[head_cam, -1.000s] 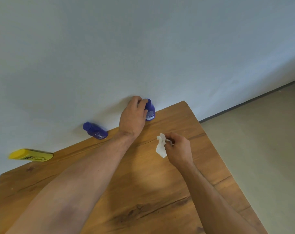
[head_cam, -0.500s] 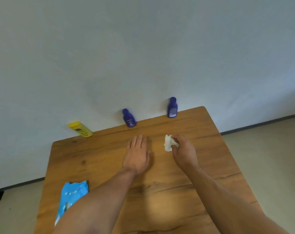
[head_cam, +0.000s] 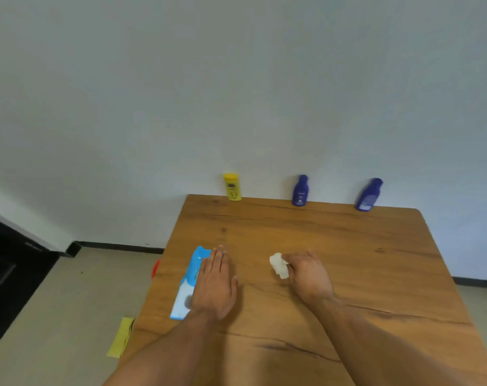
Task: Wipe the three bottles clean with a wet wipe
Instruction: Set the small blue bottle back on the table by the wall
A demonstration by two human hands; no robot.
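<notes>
**As the left hand (head_cam: 214,285) leaves the bottles, it settles on the wipe pack (head_cam: 190,277)**

Where a second ago the head view showed the left hand gripping the right blue bottle (head_cam: 369,195) against the wall, that hand now lies flat and palm down. Its fingers are straight and close together over the right side of the blue wipe pack, near the left edge of the desk (head_cam: 334,235). Half a second ago it lay flat on bare wood nearer the middle.

The right hand (head_cam: 309,277) has hardly moved. Its fingers are curled and pinch the crumpled wet wipe (head_cam: 278,264), which sticks out to its left just above the desk.

The yellow bottle (head_cam: 232,187), the middle blue bottle (head_cam: 300,190) and the right blue bottle stand in a row along the far edge by the wall, well apart from both hands and untouched.

The released bottle has probably had its wipe. Whether all three are clean cannot be told. Reaching for the pack suggests either taking a fresh wipe or finishing up.
</notes>
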